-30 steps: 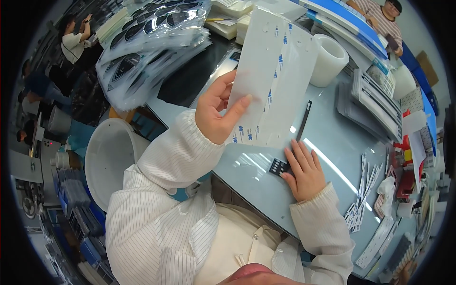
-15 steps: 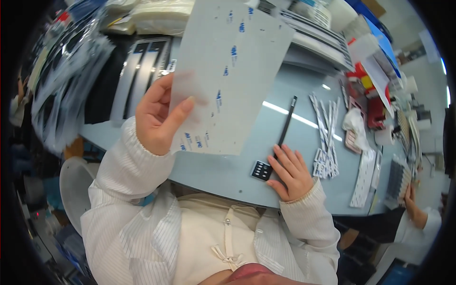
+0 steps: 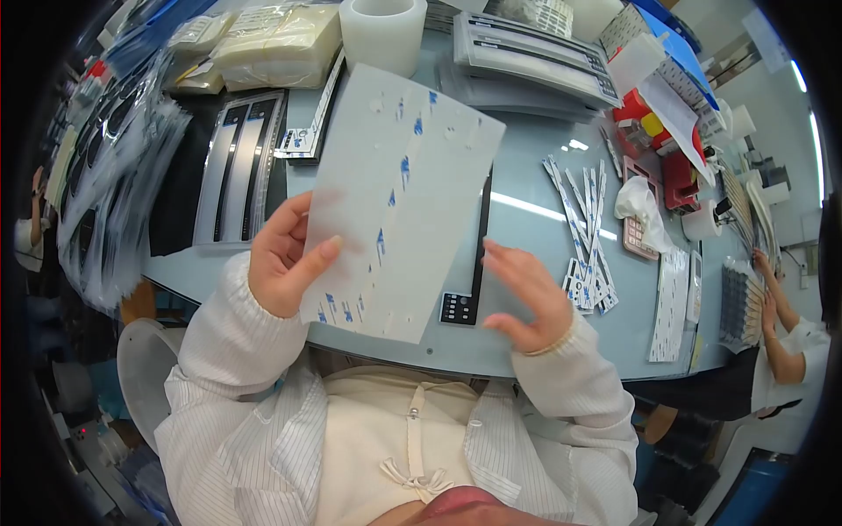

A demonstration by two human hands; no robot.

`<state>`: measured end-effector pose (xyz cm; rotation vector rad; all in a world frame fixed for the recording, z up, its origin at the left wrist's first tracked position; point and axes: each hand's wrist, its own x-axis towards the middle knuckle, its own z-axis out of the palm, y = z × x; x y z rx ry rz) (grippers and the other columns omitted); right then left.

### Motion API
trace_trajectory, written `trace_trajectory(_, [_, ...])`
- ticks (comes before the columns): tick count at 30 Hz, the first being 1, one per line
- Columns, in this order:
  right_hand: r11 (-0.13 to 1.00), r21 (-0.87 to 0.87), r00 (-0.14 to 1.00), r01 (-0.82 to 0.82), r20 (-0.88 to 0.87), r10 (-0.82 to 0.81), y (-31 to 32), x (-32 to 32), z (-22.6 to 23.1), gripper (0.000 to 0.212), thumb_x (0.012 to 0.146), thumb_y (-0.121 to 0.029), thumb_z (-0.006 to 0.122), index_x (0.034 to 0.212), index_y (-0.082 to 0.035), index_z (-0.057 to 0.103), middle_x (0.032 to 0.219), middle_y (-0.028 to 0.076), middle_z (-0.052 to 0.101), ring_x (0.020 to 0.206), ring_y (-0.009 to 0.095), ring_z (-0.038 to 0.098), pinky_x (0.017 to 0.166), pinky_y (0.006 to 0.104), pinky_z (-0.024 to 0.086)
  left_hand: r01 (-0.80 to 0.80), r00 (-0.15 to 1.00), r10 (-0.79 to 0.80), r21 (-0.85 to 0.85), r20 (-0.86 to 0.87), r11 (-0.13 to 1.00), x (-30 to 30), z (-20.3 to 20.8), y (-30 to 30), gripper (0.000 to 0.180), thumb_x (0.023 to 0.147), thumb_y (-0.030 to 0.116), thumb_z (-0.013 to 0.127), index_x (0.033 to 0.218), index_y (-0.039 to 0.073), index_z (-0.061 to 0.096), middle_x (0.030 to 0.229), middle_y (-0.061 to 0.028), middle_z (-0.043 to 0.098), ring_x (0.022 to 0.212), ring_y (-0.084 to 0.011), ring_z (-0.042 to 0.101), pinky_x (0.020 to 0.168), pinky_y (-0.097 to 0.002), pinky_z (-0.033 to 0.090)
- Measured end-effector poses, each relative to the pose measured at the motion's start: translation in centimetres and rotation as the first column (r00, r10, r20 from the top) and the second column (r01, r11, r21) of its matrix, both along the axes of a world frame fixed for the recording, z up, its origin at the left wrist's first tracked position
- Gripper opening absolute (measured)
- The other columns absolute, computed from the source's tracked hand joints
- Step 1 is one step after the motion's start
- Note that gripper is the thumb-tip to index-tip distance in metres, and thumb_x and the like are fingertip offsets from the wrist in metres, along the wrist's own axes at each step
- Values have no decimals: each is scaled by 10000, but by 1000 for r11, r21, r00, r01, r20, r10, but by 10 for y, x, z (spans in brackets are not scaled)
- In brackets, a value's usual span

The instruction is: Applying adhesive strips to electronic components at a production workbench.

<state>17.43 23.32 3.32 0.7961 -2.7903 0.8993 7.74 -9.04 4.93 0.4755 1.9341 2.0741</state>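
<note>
My left hand (image 3: 285, 267) pinches the lower left edge of a translucent whitish sheet (image 3: 395, 219), thumb on top and fingers behind. Blue printed marks run across the sheet, which is held tilted above the table. My right hand (image 3: 533, 302) holds nothing, its thumb and fingers apart. Just left of it, on the table, lies a black L-shaped panel strip (image 3: 460, 308), its short foot covered with small white marks. The sheet's right edge comes close to the strip's long arm.
Loose white strips (image 3: 589, 241) lie to the right, near a pink calculator (image 3: 638, 235) with crumpled tissue on it. Stacked panels (image 3: 535, 61), a white roll (image 3: 383, 39) and bagged packs (image 3: 276, 48) line the back. Black-striped panels (image 3: 239, 171) lie left. A co-worker's arms (image 3: 781, 324) show far right.
My right hand has come off the black strip and now hovers to its right with the fingers apart. The sheet in my left hand has come lower and nearer to me.
</note>
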Motion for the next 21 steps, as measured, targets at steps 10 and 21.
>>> trace_trajectory(10, [363,-817,891,449,440,-111,-14,-27,36,351,971,-290,659,1141,12,610,964,64,673,844,106,617,767,238,466,406,908,-419,-214,-19,889,20,0,9,417,934,13,624,1328,-25,493,1126,-111,682,1056,-208,673,914,-337,533])
trace_trajectory(21, [397,-809,878,433,478,17,-67,-19,39,122,959,-131,671,945,-16,634,817,-22,616,707,37,519,653,190,415,159,760,-289,-265,-582,951,-11,40,34,745,783,69,799,1436,20,445,1200,-142,643,1045,-198,624,880,-330,511])
